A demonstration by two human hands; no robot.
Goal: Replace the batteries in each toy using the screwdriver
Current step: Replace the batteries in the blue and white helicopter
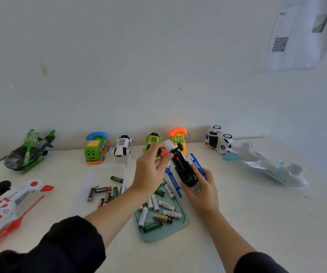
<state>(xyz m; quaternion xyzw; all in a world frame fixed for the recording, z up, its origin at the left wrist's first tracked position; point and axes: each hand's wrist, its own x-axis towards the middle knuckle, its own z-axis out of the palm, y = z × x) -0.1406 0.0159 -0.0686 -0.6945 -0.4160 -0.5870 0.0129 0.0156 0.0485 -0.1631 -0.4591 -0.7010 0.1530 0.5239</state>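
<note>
**Screwdriver at the underside of an upturned toy**

Left hand [152, 167] curled round the orange-and-black screwdriver [163, 152], pinching its handle, tip aimed toward 3 o'clock at the black underside of a blue-and-white toy helicopter [184, 170]. Right hand [202, 191] gripping that toy from its near end, fingers wrapped round the body, belly up, blue skids showing at either side. Both held just above the counter [257, 213], over the far edge of a teal tray [184, 223].

On the teal tray, at 6 o'clock from the hands: a loose heap of batteries [158, 209], mostly white, a few green, one gold. At 9 o'clock from it, touching or nearly so, a clear tray [85, 186] with darker batteries [104, 193], black, purple and green.

Along the wall at 12 o'clock, from left to right: a green helicopter [28, 152], a green bus phone with a blue handset [96, 147], a white robot dog [122, 147], a lime-green toy [152, 140] partly hidden behind the left hand, an orange phone toy [178, 136], a white police car [218, 139] tipped on its side. At 3 o'clock, well apart from the hands, a white airplane [267, 166]. At 8 o'clock, at the frame's edge, a red-and-white helicopter [7, 203].

Dark sleeves pushed up both forearms.
</note>
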